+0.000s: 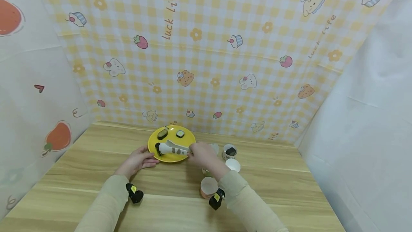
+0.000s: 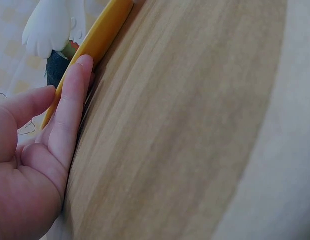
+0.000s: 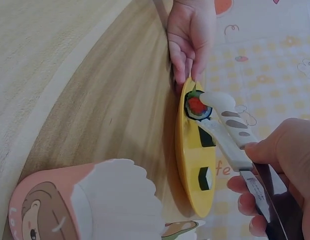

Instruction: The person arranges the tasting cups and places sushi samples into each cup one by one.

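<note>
My left hand (image 1: 137, 161) pinches the near-left rim of a yellow plate (image 1: 190, 138), thumb above and fingers beneath in the left wrist view. In my right hand (image 1: 206, 156) is a pair of tongs (image 1: 178, 150) with white, paw-shaped tips and grey-brown spots. Those tips close about a sushi roll (image 3: 197, 106) with a dark wrap and red-green filling, at the plate's left side close to my left fingers. Two more sushi pieces sit farther back on the plate: an oblong one (image 1: 162, 134) and a small dark-edged one (image 1: 180, 134).
Right of the plate stand several paper cups, among them a pink one (image 1: 209, 186) near my right wrist, a white one (image 1: 233, 165) and one (image 1: 229, 151) with a dark piece inside. A checked cloth (image 1: 206, 56) hangs behind the wooden table (image 1: 273, 189).
</note>
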